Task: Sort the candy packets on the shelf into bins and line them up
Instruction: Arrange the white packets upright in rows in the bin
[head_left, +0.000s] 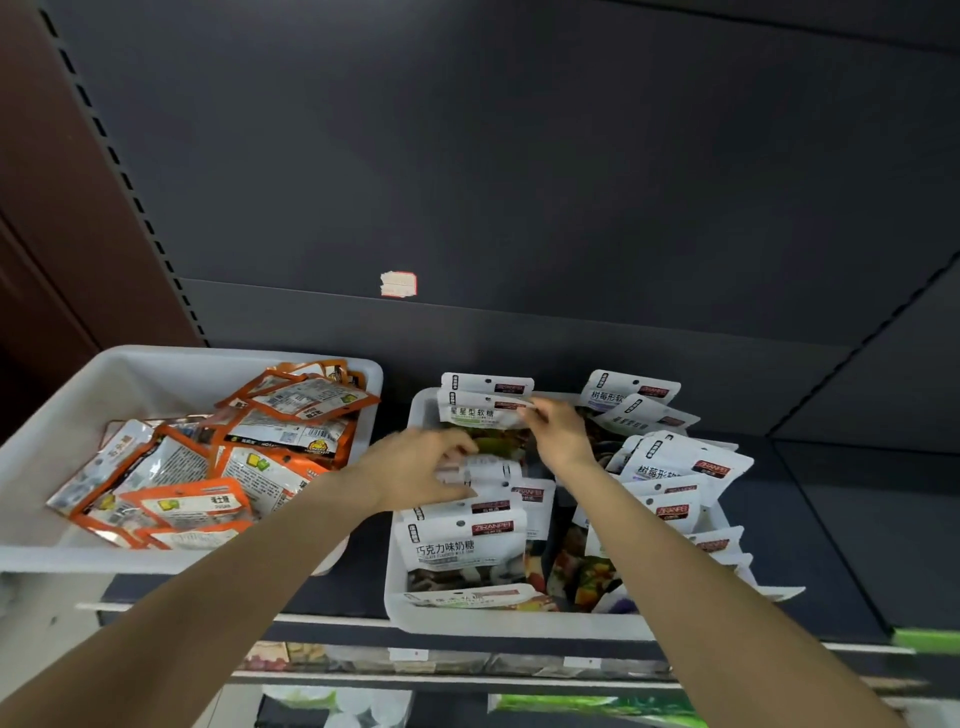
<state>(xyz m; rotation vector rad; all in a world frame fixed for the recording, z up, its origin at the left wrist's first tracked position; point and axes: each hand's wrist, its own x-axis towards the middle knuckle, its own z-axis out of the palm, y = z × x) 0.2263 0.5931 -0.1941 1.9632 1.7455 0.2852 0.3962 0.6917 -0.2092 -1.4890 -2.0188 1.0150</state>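
Observation:
Two white bins stand on a dark shelf. The left bin (62, 415) holds a loose heap of orange packets (218, 467). In the right bin (400, 597), white candy packets (467, 545) stand in rows. My left hand (421, 467) reaches into the right bin's left row and its curled fingers hold the top of a white packet (493, 470) in the middle of the row. My right hand (558, 426) pinches the top right corner of a white packet with a green label (470, 413) near the back.
The shelf's dark back panel carries a small torn sticker (398, 284). Bare shelf (857, 519) lies to the right of the right bin. Lower shelves with price tags and green items show below the front edge.

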